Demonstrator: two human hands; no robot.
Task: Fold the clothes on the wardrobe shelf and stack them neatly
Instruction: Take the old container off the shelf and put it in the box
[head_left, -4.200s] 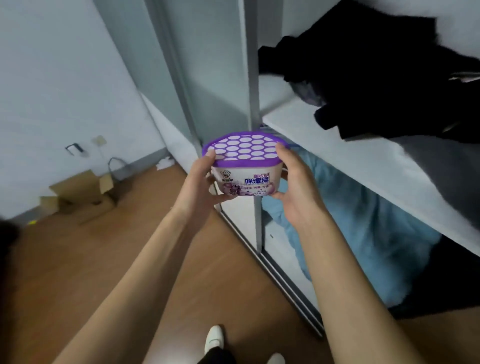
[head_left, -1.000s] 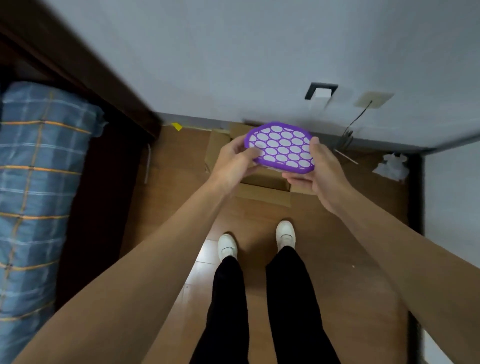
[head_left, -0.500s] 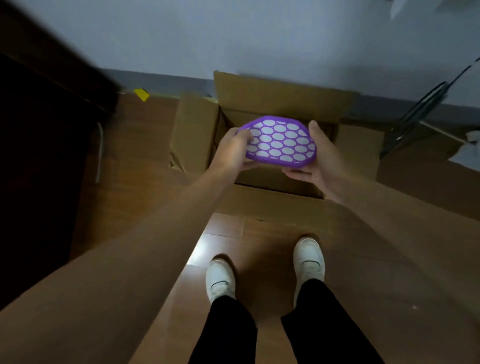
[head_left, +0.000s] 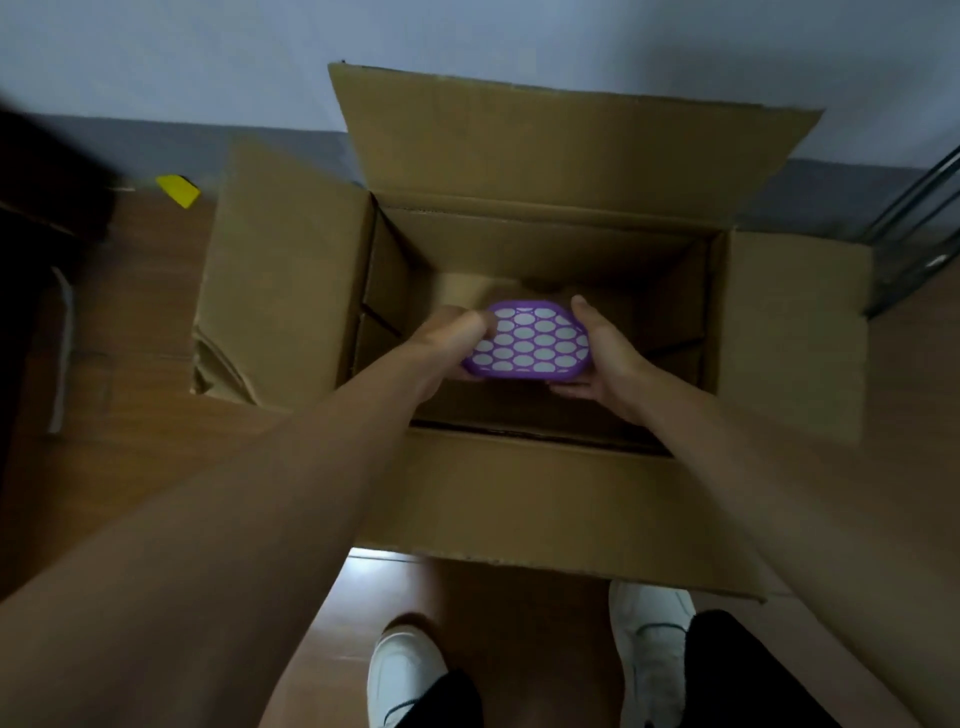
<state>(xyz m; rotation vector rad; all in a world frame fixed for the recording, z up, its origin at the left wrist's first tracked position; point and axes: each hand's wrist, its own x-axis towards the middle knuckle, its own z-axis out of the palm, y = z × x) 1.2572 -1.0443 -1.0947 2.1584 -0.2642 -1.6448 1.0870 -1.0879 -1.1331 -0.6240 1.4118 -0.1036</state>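
Left hand (head_left: 451, 340), right hand (head_left: 607, 358) gripping purple-lidded tub (head_left: 530, 339) (inside cardboard box (head_left: 545, 499))

**You hold a purple-lidded tub down inside an open cardboard box, one hand at each end.**

Your left hand (head_left: 447, 343) grips the left end of the tub (head_left: 530, 340) with curled fingers. Your right hand (head_left: 605, 358) cups its right end and underside, thumb up along the far corner. The lid faces up, a purple grid over white ovals. The tub is below the rim of the cardboard box (head_left: 571, 234); you cannot tell whether it touches the bottom. The box stands on the wooden floor (head_left: 145, 322) against a pale wall (head_left: 156, 62), with its flaps open. Your white shoes (head_left: 402, 670) are just beside the near flap. A small yellow scrap (head_left: 177, 189) lies left of the box.
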